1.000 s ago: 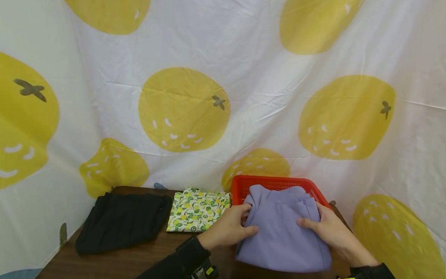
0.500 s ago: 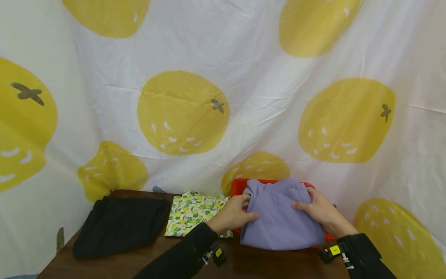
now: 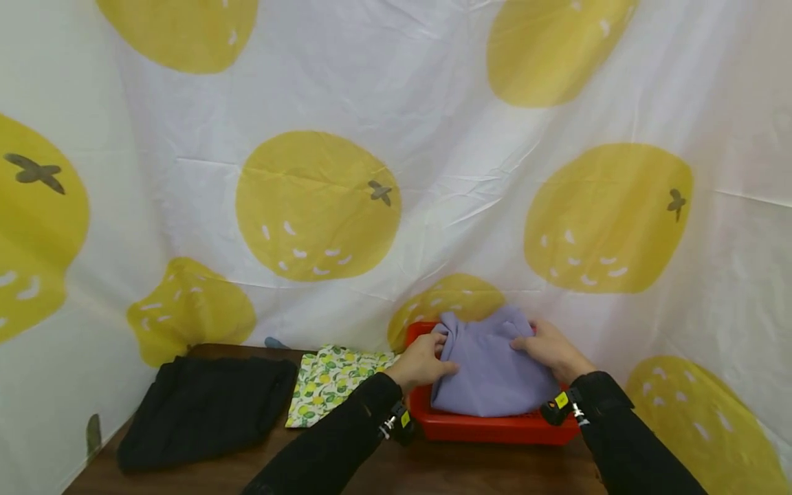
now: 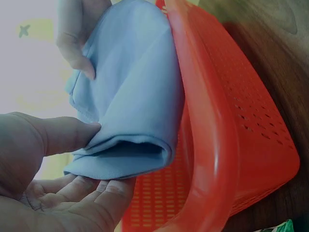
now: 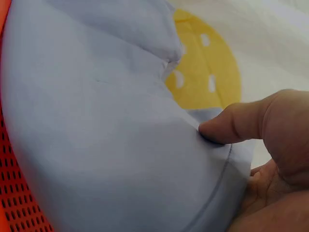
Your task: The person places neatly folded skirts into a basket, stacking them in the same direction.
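Cloth (image 3: 489, 375): folded, within the basket's (image 3: 495, 432) outline, back edge above its rim; can't tell if it touches bottom | Grip: left hand (image 3: 422, 361) and right hand (image 3: 553, 350) — fingers pinching its sides | Changed: cloth has shifted back, baring the basket's front wall | Meaning: placing looks well along — release pending

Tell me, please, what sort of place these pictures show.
Probably an indoor spot arranged for handling clothes or linens, though the wider room is out of view. A white sheet printed with yellow fruit hangs behind a brown table, which bears a folded black cloth and a red basket.
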